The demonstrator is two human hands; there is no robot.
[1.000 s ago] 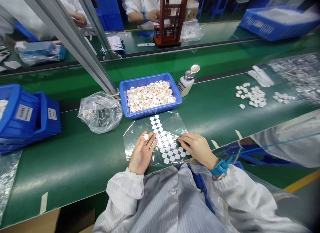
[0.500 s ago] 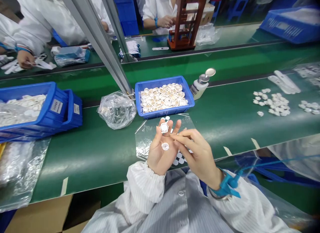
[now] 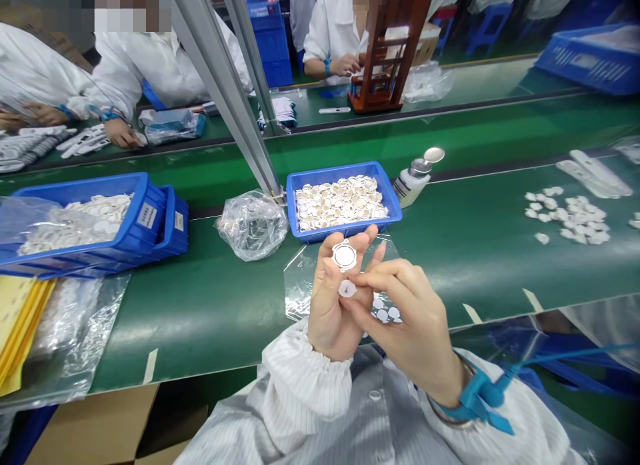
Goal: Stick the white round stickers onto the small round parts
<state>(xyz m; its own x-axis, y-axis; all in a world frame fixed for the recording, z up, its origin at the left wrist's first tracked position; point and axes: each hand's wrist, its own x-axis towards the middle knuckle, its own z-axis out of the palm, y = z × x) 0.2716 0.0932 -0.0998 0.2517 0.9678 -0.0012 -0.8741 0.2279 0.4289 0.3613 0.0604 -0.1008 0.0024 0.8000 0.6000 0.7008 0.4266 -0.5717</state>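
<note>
Palm up, my left hand (image 3: pixel 336 312) pinches a round white disc with small edge tabs (image 3: pixel 345 256) between thumb and fingers. Just below it, my right hand (image 3: pixel 407 308) grips a small round white cap (image 3: pixel 347 289) between thumb and forefinger, over the left palm. A dark mark shows in the middle of that cap. Under both hands lies a clear plastic sheet (image 3: pixel 299 278) with several flat white discs (image 3: pixel 385 310) on it. Beyond the fingers stands a blue tray (image 3: pixel 340 236) filled with round white-and-tan pieces (image 3: pixel 340 202).
A white pump bottle (image 3: pixel 413 182) stands right of the tray, a crumpled clear bag (image 3: pixel 253 225) left of it. Blue bins (image 3: pixel 100 255) sit at left. White caps (image 3: pixel 585 220) lie at right. A metal post (image 3: pixel 235 98) rises behind. Co-workers sit across the bench.
My right thumb and forefinger have closed on the white cap that lay in my left palm. The camera view has shifted left, and a co-worker's hand at far left has moved.
</note>
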